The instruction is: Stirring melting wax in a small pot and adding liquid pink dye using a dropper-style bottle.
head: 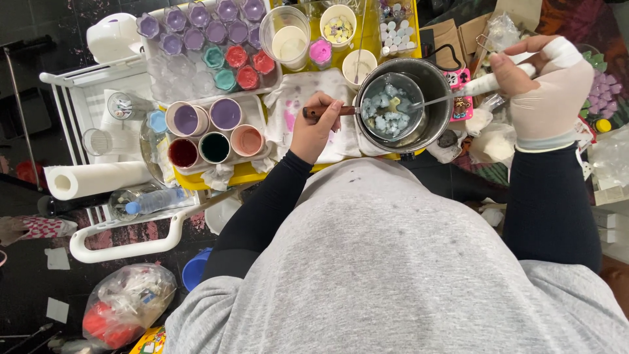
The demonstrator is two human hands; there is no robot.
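In the head view, the left hand [316,128] is closed around the brown handle of a small pan [392,106], which sits inside a bigger steel pot [432,98]. The pan holds pale blue lumps. The right hand [547,82], in a light glove, grips the white handle of a spoon [445,98]; the spoon tip rests in the lumps.

Just under the left hand lies a stained white cloth [298,98] on the yellow worktop [246,174]. Further to the left of this hand stand 5 cups of colour [213,131]: 2 purple, 1 dark red, 1 dark green, 1 pink. Beyond them is a tray of small moulds [203,39], mostly purple, also red and teal; the exact count is unclear. A paper roll [98,178] lies far left.

Above the pot stand 3 white cups [358,64] and a clear beaker [285,36].
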